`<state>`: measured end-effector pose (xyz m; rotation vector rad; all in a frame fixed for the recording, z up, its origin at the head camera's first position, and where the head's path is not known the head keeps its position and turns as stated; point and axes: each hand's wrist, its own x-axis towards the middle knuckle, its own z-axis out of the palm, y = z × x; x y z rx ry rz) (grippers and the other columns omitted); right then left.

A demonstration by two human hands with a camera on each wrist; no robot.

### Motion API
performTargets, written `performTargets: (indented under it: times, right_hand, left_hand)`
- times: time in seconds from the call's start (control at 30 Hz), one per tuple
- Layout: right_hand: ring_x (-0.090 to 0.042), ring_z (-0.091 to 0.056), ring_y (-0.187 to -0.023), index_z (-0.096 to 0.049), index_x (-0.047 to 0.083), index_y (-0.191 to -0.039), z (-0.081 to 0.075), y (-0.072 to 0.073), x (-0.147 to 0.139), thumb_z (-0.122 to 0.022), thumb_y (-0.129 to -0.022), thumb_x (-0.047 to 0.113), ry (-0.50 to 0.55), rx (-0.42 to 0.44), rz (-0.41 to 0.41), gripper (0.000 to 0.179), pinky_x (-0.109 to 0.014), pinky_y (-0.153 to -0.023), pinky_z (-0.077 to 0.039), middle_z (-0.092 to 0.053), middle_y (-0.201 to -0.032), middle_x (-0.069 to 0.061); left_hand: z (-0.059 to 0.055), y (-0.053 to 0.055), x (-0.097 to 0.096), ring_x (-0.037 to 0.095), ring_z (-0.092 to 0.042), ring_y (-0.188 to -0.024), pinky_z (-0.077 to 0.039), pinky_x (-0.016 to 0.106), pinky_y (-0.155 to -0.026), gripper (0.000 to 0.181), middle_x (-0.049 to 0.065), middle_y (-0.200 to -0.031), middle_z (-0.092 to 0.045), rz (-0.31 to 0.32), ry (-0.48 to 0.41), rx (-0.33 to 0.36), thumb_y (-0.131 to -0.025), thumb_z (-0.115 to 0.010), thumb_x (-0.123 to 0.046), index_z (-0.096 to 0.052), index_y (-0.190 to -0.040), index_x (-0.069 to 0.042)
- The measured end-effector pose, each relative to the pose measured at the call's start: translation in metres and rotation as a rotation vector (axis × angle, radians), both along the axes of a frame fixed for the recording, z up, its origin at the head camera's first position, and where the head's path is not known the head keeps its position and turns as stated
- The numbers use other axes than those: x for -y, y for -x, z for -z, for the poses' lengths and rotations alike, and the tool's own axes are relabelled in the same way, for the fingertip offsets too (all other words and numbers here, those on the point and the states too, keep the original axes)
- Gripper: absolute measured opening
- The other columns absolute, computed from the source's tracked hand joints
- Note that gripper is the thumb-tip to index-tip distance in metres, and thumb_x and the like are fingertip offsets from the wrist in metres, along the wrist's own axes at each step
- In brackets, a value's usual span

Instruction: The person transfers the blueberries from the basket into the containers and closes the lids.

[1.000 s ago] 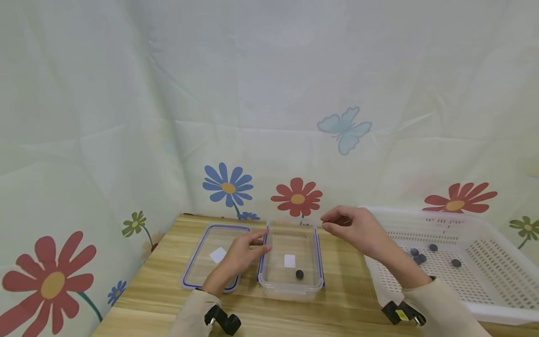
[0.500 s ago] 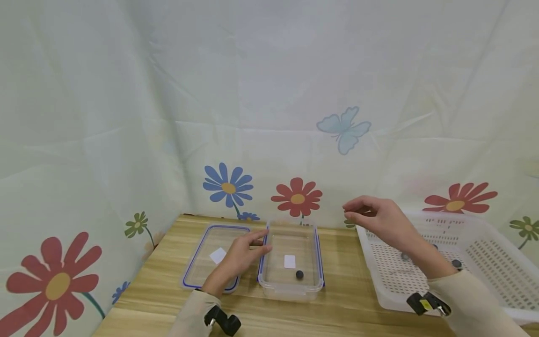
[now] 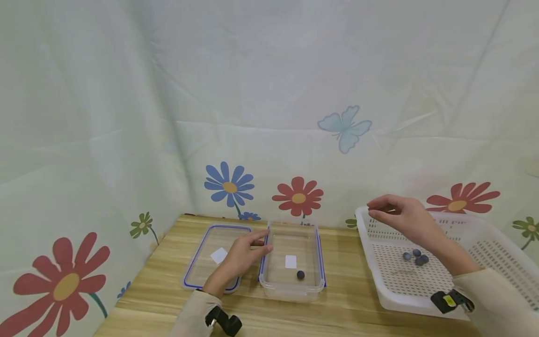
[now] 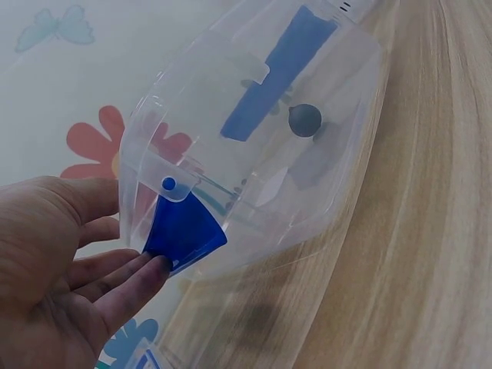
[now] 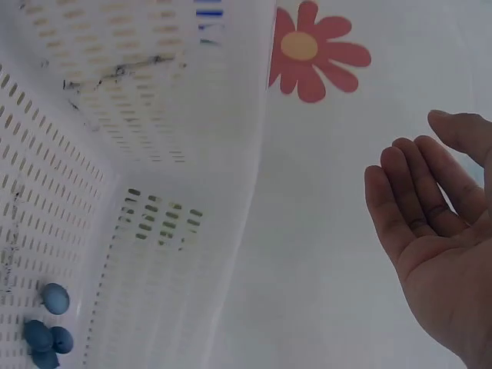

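My left hand [image 3: 242, 257] rests at the left rim of a clear plastic food box [image 3: 292, 294], its fingertips touching the blue side clip [image 4: 184, 231] in the left wrist view. Inside the box lie one dark blueberry [image 3: 301, 275] and a white square label [image 3: 291, 261]. My right hand [image 3: 406, 220] hovers over the left part of a white slotted basket [image 3: 381, 285]. Its fingers are loosely bent with nothing between them, as the right wrist view of the hand [image 5: 438, 231] confirms. Several blueberries [image 3: 417, 252] sit together on the basket floor, below that hand.
Left of the box, the clear lid [image 3: 198, 276] with a blue seal lies flat on the wooden table [image 3: 345, 276], partly under my left forearm. A flower-printed curtain [image 3: 269, 93] hangs behind the table and along its left side.
My right hand has moved right, from beside the box to above the basket, and uncovers the cluster of blueberries there. My left hand has stayed at the box's rim.
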<state>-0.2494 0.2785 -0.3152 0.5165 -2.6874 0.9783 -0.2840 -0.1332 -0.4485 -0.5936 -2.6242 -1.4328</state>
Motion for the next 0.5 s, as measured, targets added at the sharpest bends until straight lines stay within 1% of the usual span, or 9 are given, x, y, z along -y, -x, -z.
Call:
performTargets:
  times: [0.13, 0.27, 0.4, 0.5]
  right_hand:
    - [-0.029, -0.070, -0.108, -0.073, 0.010, -0.129, 0.003, 0.005, -0.016, -0.074, -0.103, 0.034, -0.007, 0.016, 0.024, 0.035, -0.027, -0.080, -0.057, -0.075, -0.120, -0.008]
    - [-0.030, -0.068, -0.109, -0.072, 0.007, -0.132, 0.006, 0.010, -0.031, -0.073, -0.103, 0.033, -0.020, 0.009, 0.043, 0.039, -0.028, -0.080, -0.056, -0.074, -0.123, -0.012]
    - [-0.031, -0.065, -0.113, -0.069, 0.005, -0.136, 0.010, 0.016, -0.047, -0.074, -0.103, 0.038, -0.025, 0.030, 0.077, 0.047, -0.033, -0.083, -0.055, -0.073, -0.126, -0.014]
    - [-0.032, -0.062, -0.117, -0.067, 0.006, -0.139, 0.013, 0.020, -0.059, -0.073, -0.102, 0.043, -0.019, 0.064, 0.110, 0.052, -0.040, -0.086, -0.053, -0.071, -0.130, -0.015]
  left_hand:
    - [0.002, 0.003, 0.000, 0.039, -0.068, -0.122, -0.059, 0.052, -0.096, 0.049, 0.020, -0.148, -0.060, 0.001, 0.003, -0.005, -0.102, -0.074, -0.019, -0.063, -0.146, 0.000]
    - [0.004, 0.004, 0.001, 0.040, -0.068, -0.121, -0.059, 0.052, -0.096, 0.049, 0.021, -0.148, -0.060, 0.007, -0.001, -0.007, -0.102, -0.074, -0.019, -0.063, -0.146, 0.000]
    - [0.004, 0.005, 0.001, 0.040, -0.068, -0.121, -0.059, 0.052, -0.096, 0.049, 0.021, -0.147, -0.061, 0.014, -0.006, -0.013, -0.103, -0.074, -0.019, -0.062, -0.146, 0.001]
    - [0.005, 0.006, 0.001, 0.040, -0.068, -0.121, -0.059, 0.051, -0.095, 0.049, 0.021, -0.147, -0.061, 0.020, -0.008, -0.022, -0.103, -0.074, -0.019, -0.062, -0.146, 0.001]
